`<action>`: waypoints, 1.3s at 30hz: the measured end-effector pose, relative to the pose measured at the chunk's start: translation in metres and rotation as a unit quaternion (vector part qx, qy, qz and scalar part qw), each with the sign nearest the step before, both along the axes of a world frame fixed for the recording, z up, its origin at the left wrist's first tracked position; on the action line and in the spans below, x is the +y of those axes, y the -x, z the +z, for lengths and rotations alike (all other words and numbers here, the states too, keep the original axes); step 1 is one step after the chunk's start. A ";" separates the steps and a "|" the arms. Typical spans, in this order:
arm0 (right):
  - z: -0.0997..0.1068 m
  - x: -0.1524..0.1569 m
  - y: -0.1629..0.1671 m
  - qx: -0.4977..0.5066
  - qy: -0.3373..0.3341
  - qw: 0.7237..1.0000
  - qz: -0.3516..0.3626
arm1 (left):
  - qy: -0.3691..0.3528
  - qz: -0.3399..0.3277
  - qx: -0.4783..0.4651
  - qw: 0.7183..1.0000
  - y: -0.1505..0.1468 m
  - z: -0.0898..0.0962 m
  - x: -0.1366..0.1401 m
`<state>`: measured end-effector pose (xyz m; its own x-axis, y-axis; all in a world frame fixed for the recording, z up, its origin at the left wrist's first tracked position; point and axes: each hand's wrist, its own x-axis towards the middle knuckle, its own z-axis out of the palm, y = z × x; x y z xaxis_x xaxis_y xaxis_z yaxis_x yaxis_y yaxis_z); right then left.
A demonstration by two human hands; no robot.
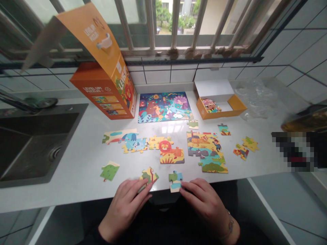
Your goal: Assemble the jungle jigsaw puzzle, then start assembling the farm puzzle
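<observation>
At the counter's front edge my left hand (128, 201) is closed, its fingers on a yellow and green jigsaw puzzle piece with a red-brown stem (152, 174). To its right my right hand (205, 201) pinches the side of a blue, green and cream puzzle piece (175, 180). Beyond them lie a joined lion section (171, 154), a joined elephant section (134, 143) and a larger joined section with a leopard and hippo (208, 153). A loose green piece (110, 170) rests left of my left hand.
A tall orange puzzle box (102, 92) stands open at the back left, beside a finished dark-blue puzzle (165, 107). An open yellow box (224, 114) holds pieces. Several loose pieces (250, 144) lie to the right. The sink (68, 136) is at far left, clear plastic wrap (257, 97) at back right.
</observation>
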<state>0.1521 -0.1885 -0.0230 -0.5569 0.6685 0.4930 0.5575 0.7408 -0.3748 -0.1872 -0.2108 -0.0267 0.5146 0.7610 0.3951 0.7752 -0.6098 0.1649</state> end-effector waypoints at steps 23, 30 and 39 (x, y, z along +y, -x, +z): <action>0.006 0.001 0.000 0.010 -0.035 0.999 -0.006 | -0.017 0.099 0.032 0.994 -0.004 0.005 0.018; 0.003 0.020 0.031 -0.053 -0.026 0.998 -0.005 | -0.008 0.167 0.058 0.984 0.022 -0.009 0.032; 0.007 0.071 -0.112 -0.069 -0.026 0.941 -0.329 | -0.006 -0.079 0.015 0.997 -0.051 0.005 0.032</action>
<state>0.2644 -0.1172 -0.0158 -0.0916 0.8682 0.4876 0.9427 0.2333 -0.2383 -0.1365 -0.1793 -0.0220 0.6391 0.6655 0.3855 0.6744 -0.7259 0.1350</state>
